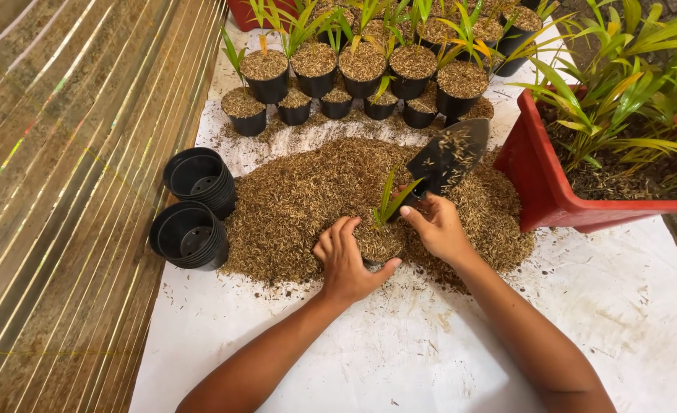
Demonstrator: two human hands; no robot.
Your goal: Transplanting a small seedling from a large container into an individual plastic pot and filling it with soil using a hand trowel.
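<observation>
1. Seedling pot (376,246): a small black pot heaped with brown husk, one green seedling (388,200) standing upright in it. It sits at the near edge of the husk pile (300,199), between the two hands.
2. Left hand (346,264): fingers curled around the pot's left side, thumb hooked under its near rim, fingertips pressing on the filling.
3. Right hand (438,229): fingers closed on the handle of a dark trowel (449,157), whose blade tilts up beyond the fingertips with a few husks on it; the index finger reaches toward the base of the seedling.
4. Progress, as I judge it: this pot looks filled and planted, with only firming left. Beyond the fingers stand about a dozen filled pots (361,73) in two rows; I cannot count them exactly, since leaves hide some.
5. What is left: two stacks of empty black pots (193,206) lie to the left of the left hand's fingers, and the number in each stack cannot be told. One red tub (541,183) full of green seedlings stands to the right of the trowel, so plenty of potting seems to remain.
6. Everything rests on one white sheet (430,352).
</observation>
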